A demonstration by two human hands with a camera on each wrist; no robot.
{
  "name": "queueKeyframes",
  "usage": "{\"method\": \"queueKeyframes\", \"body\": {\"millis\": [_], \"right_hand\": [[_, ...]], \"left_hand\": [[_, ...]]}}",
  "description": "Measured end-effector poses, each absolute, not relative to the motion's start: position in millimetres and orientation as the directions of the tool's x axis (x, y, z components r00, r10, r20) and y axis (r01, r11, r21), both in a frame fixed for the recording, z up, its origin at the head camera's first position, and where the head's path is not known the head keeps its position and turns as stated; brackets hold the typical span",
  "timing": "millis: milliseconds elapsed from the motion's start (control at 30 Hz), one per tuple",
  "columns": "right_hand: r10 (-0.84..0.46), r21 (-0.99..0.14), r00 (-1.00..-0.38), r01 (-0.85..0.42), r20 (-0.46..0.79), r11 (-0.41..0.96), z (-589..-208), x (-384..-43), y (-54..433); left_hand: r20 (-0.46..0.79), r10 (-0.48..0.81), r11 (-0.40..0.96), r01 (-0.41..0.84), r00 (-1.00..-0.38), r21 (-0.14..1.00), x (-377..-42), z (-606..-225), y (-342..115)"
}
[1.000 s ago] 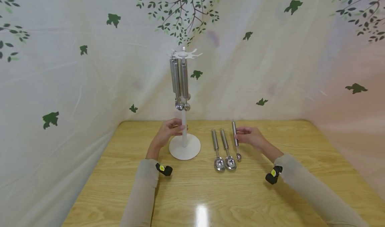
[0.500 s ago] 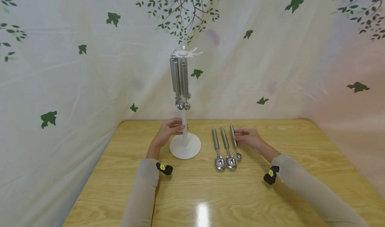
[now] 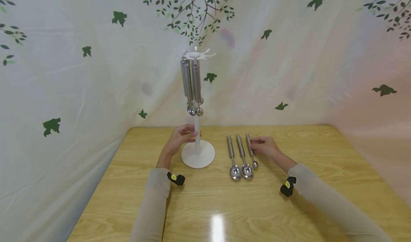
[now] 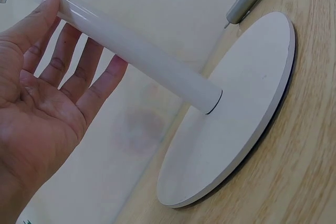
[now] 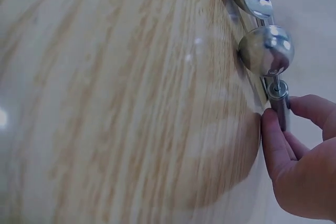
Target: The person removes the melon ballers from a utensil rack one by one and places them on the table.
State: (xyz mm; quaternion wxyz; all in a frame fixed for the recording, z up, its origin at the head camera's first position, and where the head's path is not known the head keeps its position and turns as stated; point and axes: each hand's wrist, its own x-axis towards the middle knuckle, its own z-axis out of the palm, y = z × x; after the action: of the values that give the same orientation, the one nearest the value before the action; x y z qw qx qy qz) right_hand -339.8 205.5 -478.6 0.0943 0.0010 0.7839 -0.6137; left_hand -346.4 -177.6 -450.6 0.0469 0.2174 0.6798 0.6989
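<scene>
My left hand (image 3: 177, 142) holds the white post of an upright utensil stand (image 3: 198, 155), thumb on the near side and fingers behind, as the left wrist view shows. Several steel-handled utensils (image 3: 196, 81) with small round ends hang from the stand's hooked top. To the right, my right hand (image 3: 266, 147) pinches the handle of a small metal scoop (image 3: 255, 164) lying on the table. In the right wrist view the small scoop's bowl (image 5: 266, 51) is nearest, with thumb and fingers on either side of its handle. Two larger scoops (image 3: 235, 172) (image 3: 247, 171) lie to its left.
The wooden table (image 3: 192, 206) ends at a light cloth backdrop (image 3: 154, 74) printed with leaves and branches. A black wrist camera (image 3: 177, 179) sits at the left sleeve and another camera (image 3: 287, 188) at the right.
My right hand has moved slightly left and down with the small scoop, bringing it closer beside the two larger scoops. The left hand stays on the post.
</scene>
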Motion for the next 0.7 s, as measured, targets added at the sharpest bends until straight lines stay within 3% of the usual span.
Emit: {"method": "queueKeyframes", "body": {"millis": [700], "right_hand": [[-0.063, -0.933, -0.985, 0.129, -0.159, 0.335, -468.4, -338.2, 193.0]], "left_hand": [[0.232, 0.362, -0.053, 0.228, -0.903, 0.972, -350.0, -448.4, -177.6]]}}
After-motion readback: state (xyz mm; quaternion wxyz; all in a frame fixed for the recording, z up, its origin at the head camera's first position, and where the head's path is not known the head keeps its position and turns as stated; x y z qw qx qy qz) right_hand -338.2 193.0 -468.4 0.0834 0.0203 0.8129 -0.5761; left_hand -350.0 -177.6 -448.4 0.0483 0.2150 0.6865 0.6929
